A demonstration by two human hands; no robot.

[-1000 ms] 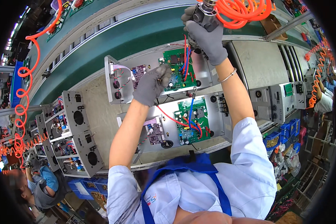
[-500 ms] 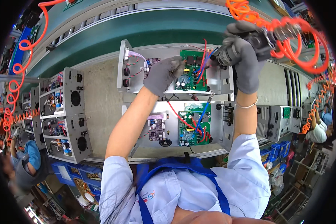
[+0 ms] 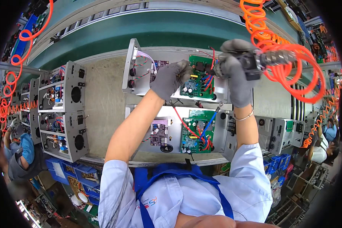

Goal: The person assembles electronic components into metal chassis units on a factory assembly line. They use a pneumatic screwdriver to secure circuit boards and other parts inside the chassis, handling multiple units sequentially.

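My right hand, in a grey glove, grips a dark air screwdriver with a coiled orange hose. The tool's tip points left, to the far green circuit board with its red and blue wires. That board lies in a grey metal chassis. My left hand, also gloved, is closed at the board's left side, fingertips pinched together; whatever they hold cannot be made out. Beside it is a smaller dark purple board, partly covered by the hand.
Nearer me lies a second chassis with another green board and loose red and blue leads. Several finished-looking units stand at left, others at right. Blue parts bins sit below the left edge. Co-workers are at both sides.
My right hand has brought the screwdriver left and slightly down, closer to the wires on the far board. My left hand has shifted slightly right. The coiled hose hangs lower.
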